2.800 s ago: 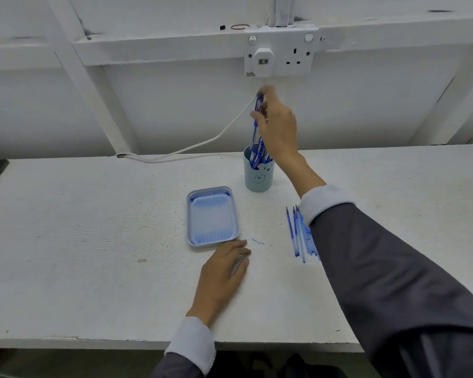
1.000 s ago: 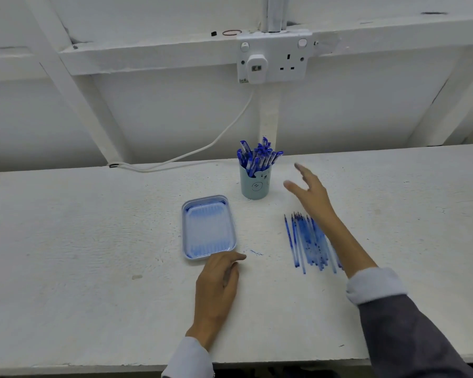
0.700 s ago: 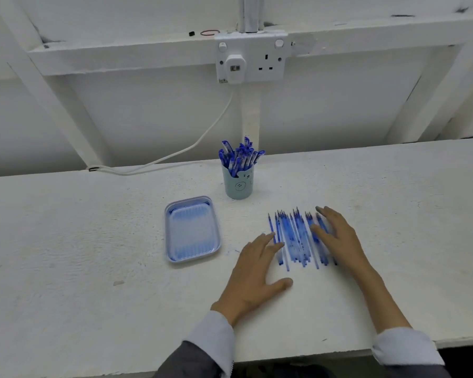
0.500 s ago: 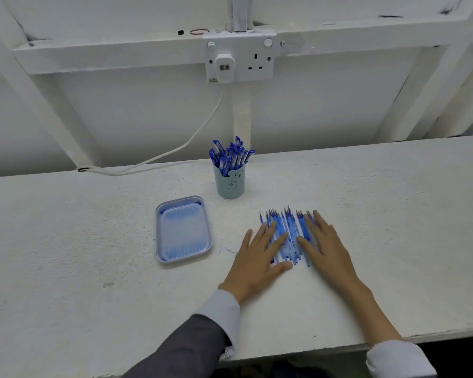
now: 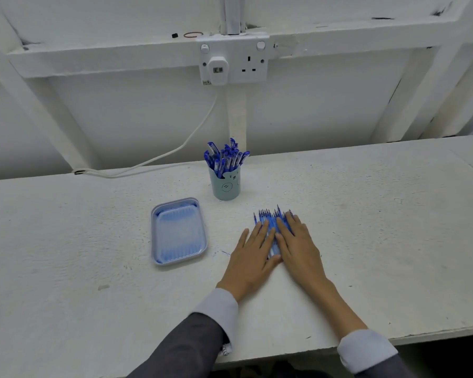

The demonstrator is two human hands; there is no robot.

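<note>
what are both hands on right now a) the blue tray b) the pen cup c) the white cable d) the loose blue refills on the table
d: the left hand and right hand lie flat, fingers straight, on the loose blue refills, apart from the tray and the cup.

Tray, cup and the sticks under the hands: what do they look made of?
Tray: glossy pale-blue plastic, judging by its ribbed moulded floor. Cup: matte teal with a printed face, plastic or ceramic, unclear. Sticks: thin translucent blue tubes, probably plastic pen refills.
</note>
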